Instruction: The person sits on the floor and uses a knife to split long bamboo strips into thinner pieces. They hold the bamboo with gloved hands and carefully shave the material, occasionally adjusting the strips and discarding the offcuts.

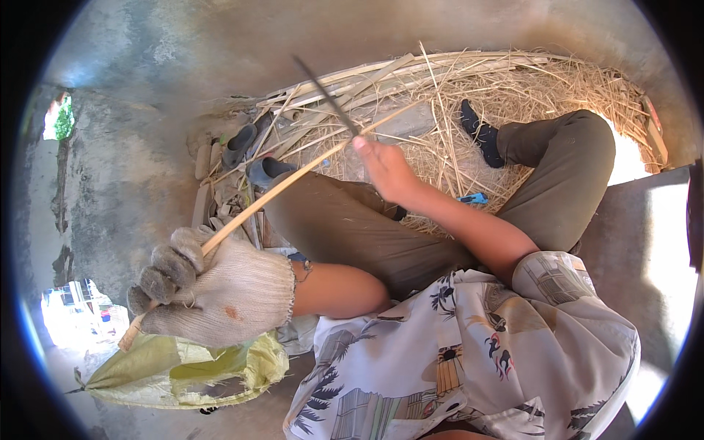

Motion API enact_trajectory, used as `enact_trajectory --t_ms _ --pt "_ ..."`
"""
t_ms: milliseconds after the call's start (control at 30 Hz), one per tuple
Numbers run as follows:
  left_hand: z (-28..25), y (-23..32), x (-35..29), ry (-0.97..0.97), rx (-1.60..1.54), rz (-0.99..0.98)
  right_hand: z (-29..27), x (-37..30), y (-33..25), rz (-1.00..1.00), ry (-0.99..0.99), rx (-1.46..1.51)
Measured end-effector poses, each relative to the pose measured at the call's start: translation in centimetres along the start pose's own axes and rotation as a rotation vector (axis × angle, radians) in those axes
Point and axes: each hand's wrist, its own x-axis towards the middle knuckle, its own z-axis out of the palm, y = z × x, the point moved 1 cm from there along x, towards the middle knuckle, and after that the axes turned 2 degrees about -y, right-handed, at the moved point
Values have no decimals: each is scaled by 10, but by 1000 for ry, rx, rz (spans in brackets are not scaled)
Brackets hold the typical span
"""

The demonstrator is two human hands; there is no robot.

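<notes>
On the floor, seated with knees spread, I see the person working a long thin cane strip [293,180] across the lap. Left hand [213,290], in a knit work glove, has its fingers curled tight round the strip's near end, low at the left, probably so the glove takes the rub and any splinters. Right hand [389,170] is bare, fingers pressed together round the handle of a knife [326,94]; the blade angles up and away from the body and meets the strip just by the thumb. The strip runs diagonally from the glove up to the blade, held taut between both hands, which I judge keeps the cut steady. Straw and split stalks [506,88] lie heaped ahead of the feet. A yellow-green sack [176,370] sits under the gloved hand.
</notes>
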Motion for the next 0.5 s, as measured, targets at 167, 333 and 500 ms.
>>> enact_trajectory --t_ms 167,333,500 --pt "13 3 -6 154 -63 33 25 -39 -20 -502 -57 -52" --pt "-8 8 2 20 -24 -13 29 -29 -2 39 -33 58" --pt "-19 7 -1 205 -91 -19 33 -38 -14 -504 -99 -81"
